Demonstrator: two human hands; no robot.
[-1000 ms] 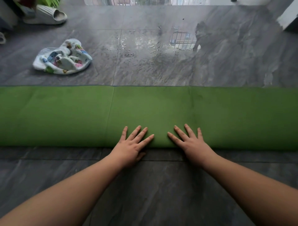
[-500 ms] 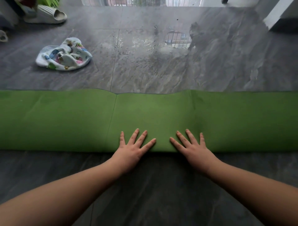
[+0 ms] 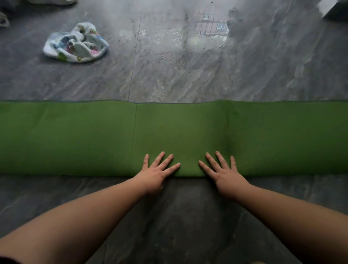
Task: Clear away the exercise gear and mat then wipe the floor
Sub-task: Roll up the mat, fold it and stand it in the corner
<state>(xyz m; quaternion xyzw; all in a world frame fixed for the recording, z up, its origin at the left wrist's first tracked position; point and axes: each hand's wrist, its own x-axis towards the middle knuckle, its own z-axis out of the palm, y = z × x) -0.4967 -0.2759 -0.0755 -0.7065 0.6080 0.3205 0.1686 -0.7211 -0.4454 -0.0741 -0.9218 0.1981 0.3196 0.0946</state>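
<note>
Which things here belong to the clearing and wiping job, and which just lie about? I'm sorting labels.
Job:
green mat, under both flat hands: left hand, right hand
patterned cloth, likely for wiping
floor

Lying about:
pale slipper at the far edge

Green mat [image 3: 84, 137] stretched left to right across grey tiled floor [image 3: 188, 75], far edge slightly wavy. Left hand [image 3: 156, 175] and right hand [image 3: 224, 175] pressed flat on near edge of mat, side by side, fingers [image 3: 169, 160] straight and spread, palms over floor. Crumpled patterned cloth [image 3: 75, 44] on floor beyond mat, upper left, well apart. Glossy reflection on far tiles.
</note>
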